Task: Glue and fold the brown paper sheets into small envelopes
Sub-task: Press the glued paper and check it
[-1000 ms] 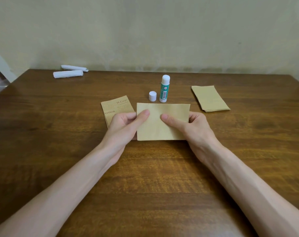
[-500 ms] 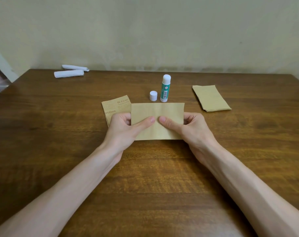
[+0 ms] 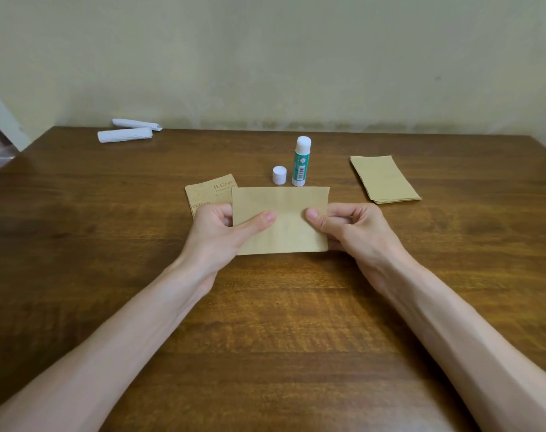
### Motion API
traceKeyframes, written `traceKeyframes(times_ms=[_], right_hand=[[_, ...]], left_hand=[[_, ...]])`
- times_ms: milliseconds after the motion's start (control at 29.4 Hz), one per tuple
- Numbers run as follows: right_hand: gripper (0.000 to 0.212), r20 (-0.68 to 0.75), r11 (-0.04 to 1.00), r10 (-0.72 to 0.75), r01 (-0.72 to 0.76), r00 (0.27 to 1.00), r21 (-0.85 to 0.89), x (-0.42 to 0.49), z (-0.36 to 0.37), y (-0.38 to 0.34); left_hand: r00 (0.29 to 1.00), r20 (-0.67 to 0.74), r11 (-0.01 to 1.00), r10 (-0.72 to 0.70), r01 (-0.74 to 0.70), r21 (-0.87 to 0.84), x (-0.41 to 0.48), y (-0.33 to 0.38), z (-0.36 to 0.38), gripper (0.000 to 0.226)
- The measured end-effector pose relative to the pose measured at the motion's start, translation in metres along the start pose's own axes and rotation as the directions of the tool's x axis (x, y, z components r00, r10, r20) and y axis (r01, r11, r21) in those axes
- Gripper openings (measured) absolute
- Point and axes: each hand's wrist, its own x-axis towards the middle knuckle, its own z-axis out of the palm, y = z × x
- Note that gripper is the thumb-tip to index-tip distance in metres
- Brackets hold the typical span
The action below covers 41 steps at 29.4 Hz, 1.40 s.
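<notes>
1. Bench [image 3: 265, 322]: dark wood, under your forearms as they reach in from the near edge.
2. Left grip [image 3: 218, 235]: closed on the left edge of the brown paper sheet [image 3: 284, 232], thumb flat across its face, fingers curled behind.
3. Right grip [image 3: 355, 232]: pinching the sheet's right edge the same way, thumb on the face, fingers behind.
4. Brown paper sheet: plain, rectangular, long side level, spanning the gap between your two grips; thumb tips apart on it.
5. Printed brown paper piece [image 3: 207, 193]: flat on the bench just beyond your left grip, partly hidden by that grip and the sheet.
6. White cap [image 3: 279, 175]: upright, just past the sheet's far edge, between your grips.
7. Glue stick [image 3: 301, 162]: upright, uncapped, beside the cap on its right-grip side.
8. Stack of brown sheets [image 3: 385, 179]: flat, beyond and outside your right grip.
9. Two white paper rolls [image 3: 125, 134]: lying well beyond your left grip, near the wall [image 3: 265, 57].
</notes>
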Motion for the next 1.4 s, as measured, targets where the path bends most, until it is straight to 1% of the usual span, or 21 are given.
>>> traceKeyframes(times_ms=[136,238,306,374,442,545,613,647,749,817,919,1021,1123,1225,1293,1395], right_hand=[[0.028,0.019,1.0,0.0,0.0,1.0,0.012,0.0,-0.002,-0.001],[0.03,-0.027,1.0,-0.014,0.015,1.0,0.005,0.0,-0.003,-0.001],[0.027,-0.06,1.0,0.0,0.0,0.998,0.005,0.002,-0.006,-0.002],[0.026,-0.072,1.0,0.018,-0.018,0.997,-0.012,0.001,-0.008,-0.003],[0.026,-0.061,1.0,0.026,-0.026,0.998,0.012,-0.001,-0.008,-0.005],[0.033,0.008,0.993,0.018,-0.019,1.0,0.115,-0.004,-0.003,-0.006],[0.041,0.046,0.993,0.031,-0.036,0.998,0.111,-0.004,0.002,-0.004],[0.042,0.04,0.995,0.039,-0.043,0.998,0.095,-0.003,0.004,-0.002],[0.037,-0.014,0.997,0.017,-0.016,1.0,0.078,-0.003,0.008,0.002],[0.034,-0.02,0.996,-0.02,0.021,1.0,0.086,-0.004,0.009,0.003],[0.034,0.011,0.996,-0.03,0.029,0.999,0.081,-0.004,0.011,0.006],[0.035,0.009,0.998,-0.006,0.006,1.0,0.056,-0.002,0.014,0.008],[0.033,-0.042,0.999,-0.031,0.032,0.999,0.024,-0.001,0.014,0.008],[0.031,-0.004,0.999,-0.012,0.012,1.0,0.05,-0.002,0.012,0.008],[0.027,-0.009,0.999,-0.024,0.024,1.0,0.046,-0.003,0.012,0.007],[0.026,-0.008,0.999,-0.018,0.018,1.0,0.039,-0.003,0.01,0.005]], left_hand=[[1.0,0.001,1.0,-0.003,0.003,-0.002,0.0,0.002,-0.001,0.027],[0.999,0.034,0.999,-0.035,0.035,-0.009,-0.001,0.004,0.0,0.024],[0.996,0.062,0.997,-0.071,0.072,-0.016,0.0,0.007,-0.001,0.023],[0.994,0.074,0.997,-0.076,0.076,0.004,0.002,0.009,-0.005,0.023],[0.996,0.068,0.999,-0.054,0.054,0.006,0.002,0.009,-0.007,0.023],[0.998,0.059,0.999,-0.022,0.024,-0.027,0.0,0.008,-0.005,0.023],[0.998,0.063,0.999,-0.009,0.011,-0.032,-0.002,0.008,-0.002,0.023],[0.997,0.071,0.999,-0.008,0.011,-0.041,-0.003,0.008,0.0,0.023],[0.99,0.133,0.993,-0.037,0.052,-0.107,-0.005,0.009,0.005,0.024],[0.986,0.161,0.993,-0.045,0.062,-0.099,-0.007,0.008,0.007,0.03],[0.994,0.108,1.0,-0.005,0.008,-0.025,-0.007,0.002,0.008,0.028],[0.999,0.039,1.0,0.011,-0.01,-0.013,-0.005,-0.001,0.007,0.028],[0.999,0.031,1.0,0.019,-0.019,0.007,-0.004,-0.002,0.007,0.029],[1.0,0.021,1.0,0.021,-0.021,0.015,-0.002,-0.003,0.005,0.03],[1.0,0.018,1.0,0.02,-0.02,0.012,-0.001,-0.003,0.005,0.029],[1.0,0.008,1.0,0.016,-0.016,0.001,-0.002,-0.004,0.004,0.028]])
